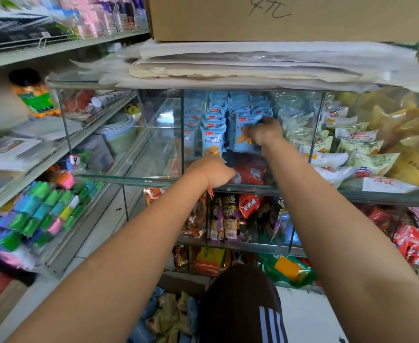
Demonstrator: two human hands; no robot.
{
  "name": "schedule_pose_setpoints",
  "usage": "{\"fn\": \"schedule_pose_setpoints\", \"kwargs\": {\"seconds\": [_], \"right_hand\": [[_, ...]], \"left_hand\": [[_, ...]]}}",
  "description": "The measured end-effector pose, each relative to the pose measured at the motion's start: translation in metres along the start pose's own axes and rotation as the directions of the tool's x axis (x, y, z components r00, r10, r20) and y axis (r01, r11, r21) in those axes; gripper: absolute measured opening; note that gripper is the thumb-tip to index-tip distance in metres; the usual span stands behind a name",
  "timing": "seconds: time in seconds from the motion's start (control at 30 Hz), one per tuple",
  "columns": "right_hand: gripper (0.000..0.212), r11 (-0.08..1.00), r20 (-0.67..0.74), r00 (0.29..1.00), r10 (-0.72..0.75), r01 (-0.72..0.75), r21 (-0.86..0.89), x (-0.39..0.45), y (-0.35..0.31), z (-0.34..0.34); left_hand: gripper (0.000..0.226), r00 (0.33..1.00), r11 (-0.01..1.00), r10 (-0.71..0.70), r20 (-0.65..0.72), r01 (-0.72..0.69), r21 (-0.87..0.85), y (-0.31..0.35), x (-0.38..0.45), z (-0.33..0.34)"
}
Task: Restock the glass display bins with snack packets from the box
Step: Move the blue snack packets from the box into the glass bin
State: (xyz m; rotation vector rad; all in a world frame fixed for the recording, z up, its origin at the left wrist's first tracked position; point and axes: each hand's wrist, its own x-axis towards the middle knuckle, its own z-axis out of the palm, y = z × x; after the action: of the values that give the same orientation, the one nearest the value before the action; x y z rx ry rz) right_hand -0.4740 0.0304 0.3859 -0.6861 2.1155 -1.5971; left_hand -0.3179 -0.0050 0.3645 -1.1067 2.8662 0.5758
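The right hand [265, 132] pinches a blue packet [244, 134] inside the glass bin [154, 179]; the left hand [212, 170] curls at the bin's edge, its grip hidden; the box [169, 315] below is cut off.

Place: a small retail shop, seen in a snack aisle.
Display: glass display bins [228, 186] stacked in tiers, each compartment filled with one kind of packaged snack.
Stock: rows of identical blue snack packets [213, 141], pale packets [357, 147] beside them, barcoded packets [230, 224] in the tier below.
Shelving: metal shelves [62, 49] at left carrying packaged goods, with a handwritten price tag [75, 160].
Storage: a cardboard box [290, 18] with marker writing on top.
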Motion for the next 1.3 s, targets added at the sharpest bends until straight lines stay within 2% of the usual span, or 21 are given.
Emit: {"fn": "schedule_pose_setpoints", "kwargs": {"seconds": [0.1, 0.23, 0.4, 0.73, 0.87, 1.03, 1.17, 1.3], "right_hand": [[0.038, 0.984, 0.038, 0.995, 0.089, -0.082, -0.159, 0.002, 0.013, 0.006], [0.042, 0.949, -0.032, 0.999, 0.026, -0.035, -0.314, 0.003, 0.015, 0.006], [0.042, 0.919, 0.022, 1.000, 0.002, 0.007, -0.395, 0.007, 0.017, 0.008], [0.040, 0.938, 0.037, 0.999, 0.021, -0.006, -0.347, 0.011, 0.019, 0.012], [0.041, 0.910, 0.028, 1.000, 0.006, 0.006, -0.415, 0.013, 0.020, 0.012], [0.043, 0.946, -0.009, 1.000, 0.020, -0.022, -0.325, 0.011, 0.020, 0.012], [0.024, 0.974, 0.002, 1.000, 0.022, -0.021, -0.226, 0.011, 0.020, 0.012], [0.038, 0.966, 0.032, 0.999, 0.039, -0.029, -0.256, 0.009, 0.022, 0.013]], "left_hand": [[0.032, 1.000, 1.000, -0.001, -0.006, 0.001, 0.000, -0.002, 0.004, 0.002], [0.033, 1.000, 1.000, -0.006, -0.017, 0.006, 0.004, -0.002, 0.006, 0.004], [0.033, 1.000, 1.000, 0.002, -0.021, -0.002, 0.012, -0.002, 0.006, 0.004], [0.033, 1.000, 1.000, 0.006, -0.027, -0.005, 0.025, 0.000, 0.004, 0.002], [0.033, 1.000, 1.000, -0.008, -0.022, 0.008, 0.014, 0.000, 0.004, 0.002], [0.036, 0.993, 1.000, -0.025, 0.115, 0.022, 0.021, 0.002, 0.008, 0.001], [0.042, 0.978, 0.995, 0.009, 0.207, -0.029, 0.093, 0.009, 0.014, -0.006], [0.041, 0.989, 0.987, -0.015, 0.147, -0.009, 0.162, 0.007, 0.023, -0.005]]}}
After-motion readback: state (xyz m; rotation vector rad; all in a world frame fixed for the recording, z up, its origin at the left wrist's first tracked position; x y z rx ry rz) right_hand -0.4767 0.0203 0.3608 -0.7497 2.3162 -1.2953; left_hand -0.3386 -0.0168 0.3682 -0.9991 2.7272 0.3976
